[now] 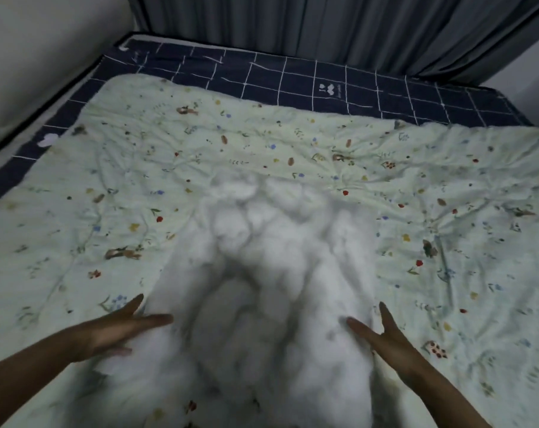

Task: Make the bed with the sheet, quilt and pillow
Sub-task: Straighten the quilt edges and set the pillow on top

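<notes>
Ahead of me grey curtains (370, 32) hang in long folds down to the far edge of the bed (129, 37). To my left a pale wall (39, 47) runs along the bedside. The light is dim and even, casting soft shadows.

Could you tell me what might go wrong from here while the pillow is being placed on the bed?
1. The white pillow is blurred between the open left hand and right hand, neither gripping it, so it may land crooked.
2. It sits mid-bed on the floral quilt, which is already wrinkled; pressing could deepen the creases.
3. The quilt leaves the navy checked sheet exposed along the far edge, possibly uneven coverage.
</notes>
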